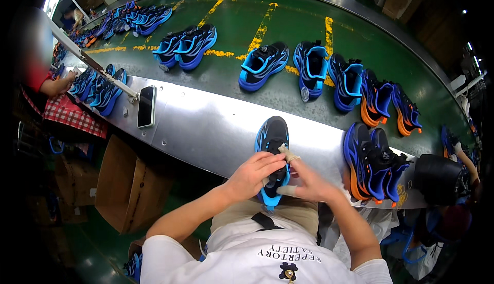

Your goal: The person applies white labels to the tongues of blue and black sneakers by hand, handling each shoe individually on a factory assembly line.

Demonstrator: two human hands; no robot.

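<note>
- Head view. Landmark: the metal ledge (206, 124) that runs along the near side of the green belt (247, 21).
- One black-and-blue shoe (271, 139) lies across the ledge's near edge, toe toward the belt, heel overhanging toward the person. Likely placed so the heel end sits close to the body for close work.
- Left hand (253, 173): fingers curled over the shoe's collar from the left, grasping it; it seems to steady the shoe.
- Right hand (309, 181): fingers pinched at the shoe's opening, some fingertips wrapped in pale tape, probably as protection. What they pinch, beyond the shoe itself, cannot be told.
- On the ledge, right of the held shoe: a pair of blue-and-orange shoes (373, 163) standing close together.
- On the ledge, well left: a dark phone (146, 106), lying flat, away from the work.
- Beyond the ledge, on the belt: more shoes (309, 68) set in pairs, spaced apart.
- Below the ledge, left: an open cardboard box (128, 183) on the floor.
- Far left end of the ledge: another person's hand (62, 84) at more shoes.
</note>
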